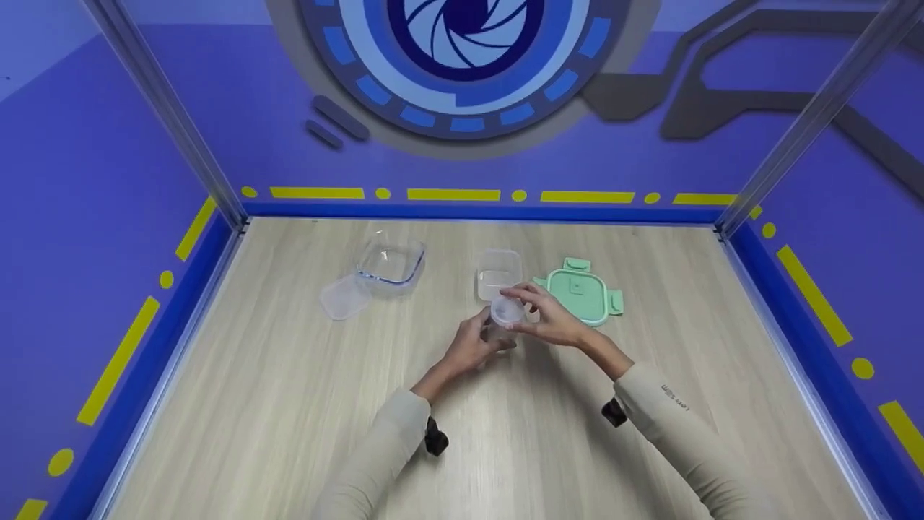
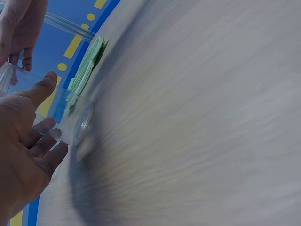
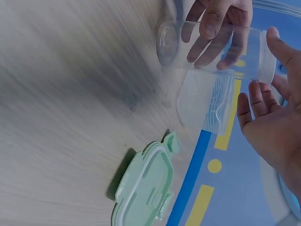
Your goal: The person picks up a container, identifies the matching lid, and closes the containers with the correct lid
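Note:
A clear plastic cylindrical jar (image 3: 254, 52) with a whitish translucent lid (image 1: 507, 310) is held upright above the table. My left hand (image 1: 468, 348) grips the jar's side, and its fingers show through the clear wall in the right wrist view. At the top, my right hand (image 1: 552, 318) has thumb and fingers around the lid's rim. The lid sits on the jar's mouth; how tightly cannot be told. Just behind the jar stands a small clear rectangular container (image 1: 499, 269). Near the right hand lies a green lid (image 1: 590, 297) with side clips.
At the back left is a clear square container (image 1: 393, 285), with a translucent flat lid (image 1: 343, 297) beside it. The wood-grain table (image 1: 289, 404) is bounded by blue walls (image 1: 462, 173) at the back and both sides.

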Motion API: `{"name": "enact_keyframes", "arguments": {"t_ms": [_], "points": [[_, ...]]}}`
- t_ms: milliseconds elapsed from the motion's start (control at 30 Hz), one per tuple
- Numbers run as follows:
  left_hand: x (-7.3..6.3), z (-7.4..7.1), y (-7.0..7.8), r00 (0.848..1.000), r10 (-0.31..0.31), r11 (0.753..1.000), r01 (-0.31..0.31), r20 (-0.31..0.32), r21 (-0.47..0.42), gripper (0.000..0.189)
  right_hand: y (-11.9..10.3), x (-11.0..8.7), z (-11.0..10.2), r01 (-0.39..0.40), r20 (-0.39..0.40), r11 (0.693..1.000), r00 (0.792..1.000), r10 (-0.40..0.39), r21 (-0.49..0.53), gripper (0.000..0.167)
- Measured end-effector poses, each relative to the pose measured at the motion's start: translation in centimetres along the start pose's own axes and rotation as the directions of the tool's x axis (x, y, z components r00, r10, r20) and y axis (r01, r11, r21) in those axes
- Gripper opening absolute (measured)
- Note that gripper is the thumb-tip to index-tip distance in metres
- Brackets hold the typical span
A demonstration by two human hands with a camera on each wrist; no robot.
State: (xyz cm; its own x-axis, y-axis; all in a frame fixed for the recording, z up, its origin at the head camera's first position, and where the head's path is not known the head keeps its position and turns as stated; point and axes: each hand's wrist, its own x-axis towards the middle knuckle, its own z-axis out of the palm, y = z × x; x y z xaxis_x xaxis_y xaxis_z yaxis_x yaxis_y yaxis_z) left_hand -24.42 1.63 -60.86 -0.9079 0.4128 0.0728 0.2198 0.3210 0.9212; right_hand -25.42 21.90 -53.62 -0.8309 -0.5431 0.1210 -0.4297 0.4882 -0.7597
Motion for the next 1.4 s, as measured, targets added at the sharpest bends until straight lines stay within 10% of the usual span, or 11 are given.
{"name": "enact_keyframes", "arguments": {"t_ms": [467, 800, 1233, 1400], "points": [[-0.1, 0.3, -0.1, 0.998, 0.046, 0.999, -0.046, -0.035, 0.011, 0.06, 0.7, -0.8, 2.3, 0.1, -0.204, 0.983, 0.97, -0.131, -0.155, 0.054], [-0.2, 0.3, 0.0, 0.998, 0.05, 0.994, -0.046, -0.042, 0.097, 0.065, 0.1, -1.1, 3.5, 0.014, -0.315, 0.977, 0.946, -0.082, -0.215, 0.054], [-0.1, 0.2, -0.3, 0.999, 0.044, 0.999, -0.044, -0.009, 0.016, 0.062, -0.3, -1.7, 3.8, -0.039, -0.29, 0.999, 0.956, 0.03, -0.025, 0.056], [0.0, 0.0, -0.2, 0.999, 0.051, 0.998, -0.051, -0.001, 0.021, 0.062, -0.4, -1.8, 3.0, -0.043, -0.248, 0.995, 0.969, 0.018, -0.094, 0.061]]}}
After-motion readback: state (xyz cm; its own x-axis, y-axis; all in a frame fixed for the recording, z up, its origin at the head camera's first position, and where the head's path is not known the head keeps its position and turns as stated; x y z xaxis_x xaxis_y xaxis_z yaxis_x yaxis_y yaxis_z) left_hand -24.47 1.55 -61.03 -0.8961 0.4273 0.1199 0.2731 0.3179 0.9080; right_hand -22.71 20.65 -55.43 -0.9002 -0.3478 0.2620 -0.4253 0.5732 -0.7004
